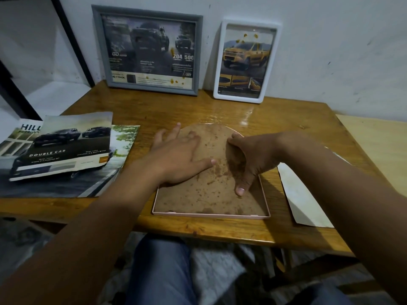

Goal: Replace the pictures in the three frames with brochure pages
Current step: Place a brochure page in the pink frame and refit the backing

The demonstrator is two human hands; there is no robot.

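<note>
The right hand [246, 159] arches over the backing board [204, 172] of the pink arched frame [211, 214], thumb tip pressed down near the frame's right wall, fingers curled at the board's upper right edge. The left hand [178, 159] lies flat, fingers spread, on the board's left half. The frame lies face down on the table [286, 119], long axis running away from the person. Both hands are on it, the right seemingly better placed to seat or lift the board.

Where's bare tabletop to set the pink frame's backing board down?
Free: the strip between the grey frame, white frame and pink frame; also the right side beyond the white paper. Crowded: left edge under the brochure pages; centre under both hands.
</note>
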